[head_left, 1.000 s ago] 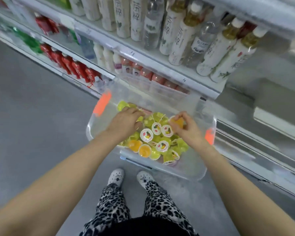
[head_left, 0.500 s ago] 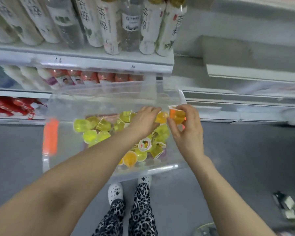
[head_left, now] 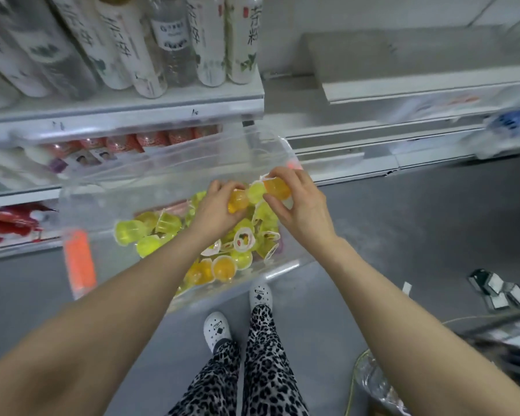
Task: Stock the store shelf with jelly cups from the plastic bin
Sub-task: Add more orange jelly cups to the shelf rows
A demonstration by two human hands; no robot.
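A clear plastic bin (head_left: 108,211) with orange handles stands on the floor against the shelving, holding several yellow-green and orange jelly cups (head_left: 150,232). Over its right half, my left hand (head_left: 216,208) grips an orange jelly cup (head_left: 237,201). My right hand (head_left: 297,202) holds another orange jelly cup (head_left: 278,189), with a yellow-green cup (head_left: 257,192) pressed between the two. Both hands are close together above the pile. To the right, a bare grey store shelf (head_left: 403,52) has nothing on it.
Tall white and clear drink bottles (head_left: 174,43) fill the upper shelf at left; small pink-capped bottles (head_left: 150,141) and red bottles (head_left: 9,220) sit lower down. My feet (head_left: 237,313) stand just before the bin. Small foil packs (head_left: 499,291) lie on the grey floor at right.
My view swung right along the shelving. Both hands lifted cups out of the pile and came together; my left hand now holds an orange cup beside the right hand's.
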